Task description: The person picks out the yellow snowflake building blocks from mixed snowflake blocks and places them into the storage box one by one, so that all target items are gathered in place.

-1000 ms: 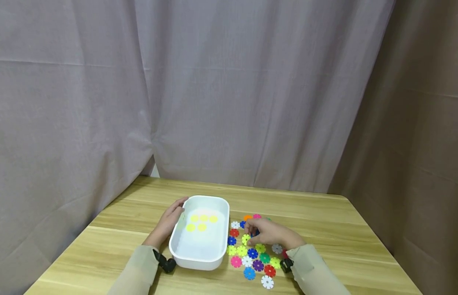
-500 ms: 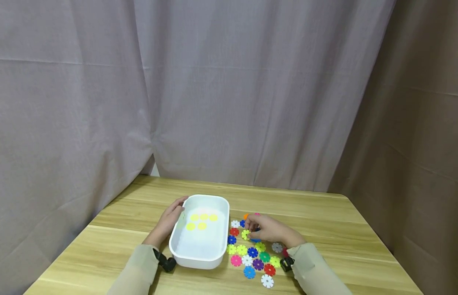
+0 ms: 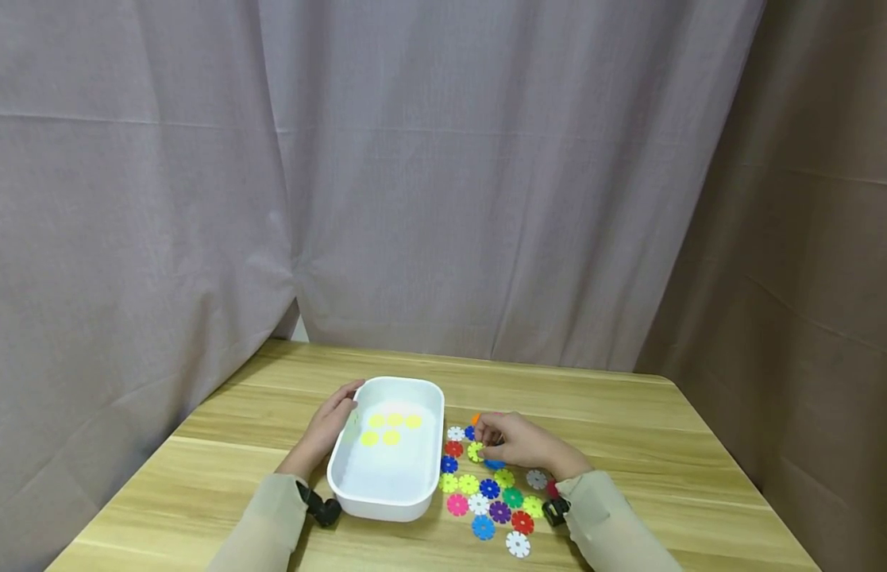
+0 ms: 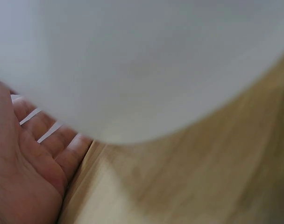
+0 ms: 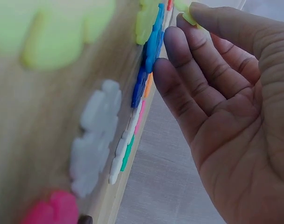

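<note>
A white tray (image 3: pixel 386 511), smooth-walled and rectangular with rounded corners, is being held at the lower middle of the head view by the left hand (image 3: pixel 329 423); its rim is being gripped at the upper left, with the thumb at the edge and the fingers along the outer wall. At the lower left of the left wrist view, the palm is being shown beneath the blurred white wall, fingers slightly apart. Five round yellow discs (image 3: pixel 391 438) are lying flat inside the tray, toward its upper half in the frame.

Right of the tray, a yellow-green disc (image 5: pixel 188 17) is being pinched by the right hand (image 3: pixel 525 442) between thumb and fingertip, at the top of the right wrist view; its other fingers are being held loosely bent. Around and below this hand, plastic-looking coloured discs (image 3: pixel 499 512) are lying scattered, their edges being notched into blunt petals. At the left of the right wrist view, a grey-white disc (image 5: pixel 96 137) is being seen at a steep slant. The discs are being borne by a wooden tabletop (image 3: pixel 236 397) with streaked grain. The upper frame is being filled by creased, greyish fabric (image 3: pixel 414 199) hanging in soft folds.
</note>
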The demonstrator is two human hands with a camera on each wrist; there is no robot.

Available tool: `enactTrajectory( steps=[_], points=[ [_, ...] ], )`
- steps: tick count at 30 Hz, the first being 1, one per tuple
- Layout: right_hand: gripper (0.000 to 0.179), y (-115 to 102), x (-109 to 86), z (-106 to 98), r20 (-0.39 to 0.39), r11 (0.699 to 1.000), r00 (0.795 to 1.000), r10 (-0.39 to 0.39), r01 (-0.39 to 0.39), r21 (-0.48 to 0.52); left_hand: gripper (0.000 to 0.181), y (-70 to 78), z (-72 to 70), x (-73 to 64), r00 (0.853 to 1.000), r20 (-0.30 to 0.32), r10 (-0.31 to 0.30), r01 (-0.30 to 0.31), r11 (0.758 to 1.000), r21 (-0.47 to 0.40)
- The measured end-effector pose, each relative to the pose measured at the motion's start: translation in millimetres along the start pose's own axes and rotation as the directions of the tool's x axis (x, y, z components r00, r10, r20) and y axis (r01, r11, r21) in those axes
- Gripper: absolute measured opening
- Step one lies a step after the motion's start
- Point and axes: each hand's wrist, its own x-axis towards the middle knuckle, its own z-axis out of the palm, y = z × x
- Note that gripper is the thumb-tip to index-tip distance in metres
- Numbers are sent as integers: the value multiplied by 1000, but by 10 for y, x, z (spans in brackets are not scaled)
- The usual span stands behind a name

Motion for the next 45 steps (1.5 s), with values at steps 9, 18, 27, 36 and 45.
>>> enactTrajectory(
  steps=[9, 18, 27, 36, 45],
  points=[
    [13, 9, 1, 2, -6, 1000, 1000, -25, 25, 13, 48, 18, -2, -12, 1000, -6, -11, 11, 1000, -3],
    [12, 10, -23, -10, -10, 999, 1000, -22, 22, 25, 47, 8, 3, -22, 1000, -1, 5, -5, 1000, 1],
    [12, -14, -25, -36, -26, 999, 999, -28, 29, 23, 47, 18, 9, -25, 1000, -2, 16, -16, 1000, -8],
    [10, -42, -47, -50, -46, 999, 999, -12, 13, 34, 48, 8, 22, -10, 1000, 9, 4, -4, 1000, -1],
    [11, -122, -11, -93, -64, 999, 998, -26, 28, 39, 49, 7, -25, -39, 1000, 6, 0, 0, 1000, -12]
  ],
)
